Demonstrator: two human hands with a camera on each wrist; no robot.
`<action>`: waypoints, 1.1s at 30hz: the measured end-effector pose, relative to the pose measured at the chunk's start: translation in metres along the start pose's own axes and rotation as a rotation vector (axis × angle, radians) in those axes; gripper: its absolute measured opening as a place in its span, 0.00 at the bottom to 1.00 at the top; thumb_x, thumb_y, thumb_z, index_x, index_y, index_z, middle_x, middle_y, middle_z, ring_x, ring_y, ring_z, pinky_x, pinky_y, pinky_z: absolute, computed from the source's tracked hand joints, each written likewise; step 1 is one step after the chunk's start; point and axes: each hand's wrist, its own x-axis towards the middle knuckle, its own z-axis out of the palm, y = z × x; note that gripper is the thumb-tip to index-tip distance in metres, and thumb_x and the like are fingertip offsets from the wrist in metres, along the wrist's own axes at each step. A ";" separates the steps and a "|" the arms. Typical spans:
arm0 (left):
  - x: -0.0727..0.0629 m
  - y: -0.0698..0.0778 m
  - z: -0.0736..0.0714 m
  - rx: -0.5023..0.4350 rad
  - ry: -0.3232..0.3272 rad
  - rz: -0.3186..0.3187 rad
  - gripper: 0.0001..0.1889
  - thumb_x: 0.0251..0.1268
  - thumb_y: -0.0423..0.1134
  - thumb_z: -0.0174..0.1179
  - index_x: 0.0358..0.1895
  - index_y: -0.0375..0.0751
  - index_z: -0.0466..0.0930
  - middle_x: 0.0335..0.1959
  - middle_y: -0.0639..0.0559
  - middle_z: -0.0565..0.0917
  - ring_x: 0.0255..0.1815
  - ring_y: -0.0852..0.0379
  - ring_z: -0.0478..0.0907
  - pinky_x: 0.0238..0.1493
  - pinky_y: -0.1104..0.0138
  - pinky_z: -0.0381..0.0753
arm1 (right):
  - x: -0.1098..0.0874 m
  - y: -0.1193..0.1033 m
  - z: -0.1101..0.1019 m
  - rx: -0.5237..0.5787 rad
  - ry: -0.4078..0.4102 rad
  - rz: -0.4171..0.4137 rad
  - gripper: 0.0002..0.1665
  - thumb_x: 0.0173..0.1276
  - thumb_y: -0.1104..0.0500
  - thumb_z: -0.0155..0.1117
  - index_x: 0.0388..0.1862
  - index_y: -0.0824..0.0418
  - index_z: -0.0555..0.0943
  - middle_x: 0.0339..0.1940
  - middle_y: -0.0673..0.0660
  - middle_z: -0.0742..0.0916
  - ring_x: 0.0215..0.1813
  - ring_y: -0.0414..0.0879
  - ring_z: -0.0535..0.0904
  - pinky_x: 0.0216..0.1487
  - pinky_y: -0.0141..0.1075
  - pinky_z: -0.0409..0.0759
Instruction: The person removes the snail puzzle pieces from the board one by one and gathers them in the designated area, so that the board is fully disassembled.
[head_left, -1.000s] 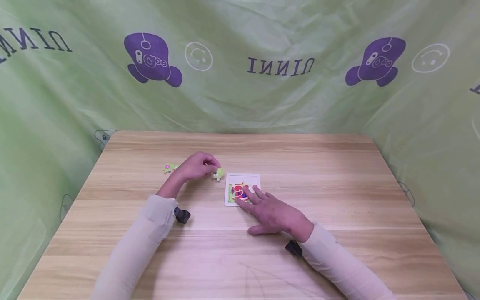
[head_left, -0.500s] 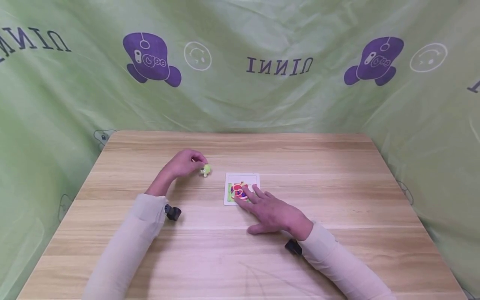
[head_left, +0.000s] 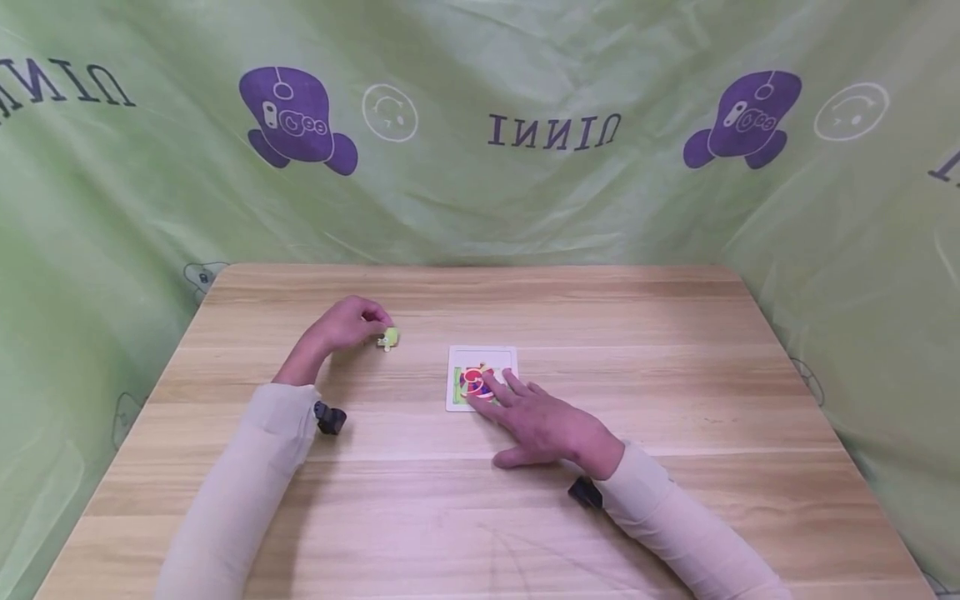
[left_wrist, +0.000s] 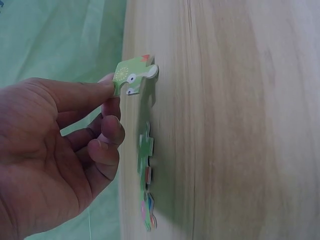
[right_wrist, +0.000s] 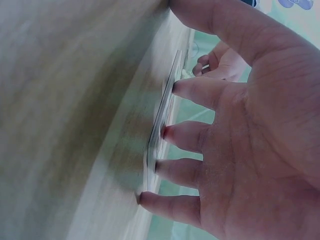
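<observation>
My left hand [head_left: 347, 323] pinches a small green puzzle piece [left_wrist: 134, 76] between thumb and forefinger, its other fingers loosely curled. The piece has printed eyes, a red corner and a rounded knob. More green puzzle pieces [left_wrist: 146, 155] lie on the table below that hand in the left wrist view; in the head view the hand hides them. At mid-table lies a white-bordered puzzle board [head_left: 483, 356] with a colourful picture in its lower part. My right hand [head_left: 551, 425] rests with spread fingers over the board's lower right, fingertips touching it, covering part of the picture.
The wooden table [head_left: 637, 350] reaches back to a green curtain [head_left: 450, 208] that hangs on the far side and both sides. A black wrist camera [head_left: 330, 418] sits at the left cuff, another camera [head_left: 585, 492] at the right.
My left hand has moved left with the green puzzle piece, away from the board and over the loose pieces. The right hand stays on the board.
</observation>
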 end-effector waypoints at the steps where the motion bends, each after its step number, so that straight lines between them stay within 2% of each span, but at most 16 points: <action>1: -0.001 -0.001 -0.001 -0.001 -0.001 0.003 0.09 0.75 0.32 0.59 0.45 0.30 0.86 0.40 0.43 0.86 0.37 0.50 0.76 0.38 0.61 0.74 | 0.000 0.000 0.000 0.000 0.001 0.000 0.53 0.69 0.41 0.68 0.86 0.48 0.53 0.86 0.60 0.48 0.83 0.64 0.43 0.76 0.60 0.54; 14: -0.002 -0.009 -0.004 0.018 0.018 -0.040 0.09 0.75 0.33 0.59 0.47 0.30 0.86 0.43 0.42 0.86 0.40 0.49 0.76 0.43 0.59 0.74 | -0.001 0.000 0.000 0.009 0.006 0.004 0.53 0.69 0.41 0.69 0.86 0.48 0.54 0.86 0.60 0.49 0.83 0.64 0.43 0.76 0.60 0.54; 27: -0.004 -0.009 0.001 0.059 0.028 -0.053 0.09 0.75 0.33 0.59 0.45 0.31 0.87 0.41 0.42 0.86 0.38 0.50 0.76 0.42 0.58 0.74 | -0.001 0.000 0.000 0.006 -0.001 0.006 0.53 0.68 0.41 0.69 0.85 0.48 0.54 0.85 0.60 0.50 0.83 0.64 0.43 0.76 0.59 0.53; 33: -0.004 -0.008 0.000 0.074 0.042 -0.069 0.08 0.75 0.32 0.59 0.45 0.32 0.87 0.43 0.41 0.86 0.40 0.48 0.77 0.44 0.56 0.75 | -0.001 0.000 0.000 0.006 0.009 -0.003 0.53 0.68 0.41 0.69 0.85 0.49 0.54 0.85 0.60 0.50 0.83 0.64 0.44 0.76 0.60 0.54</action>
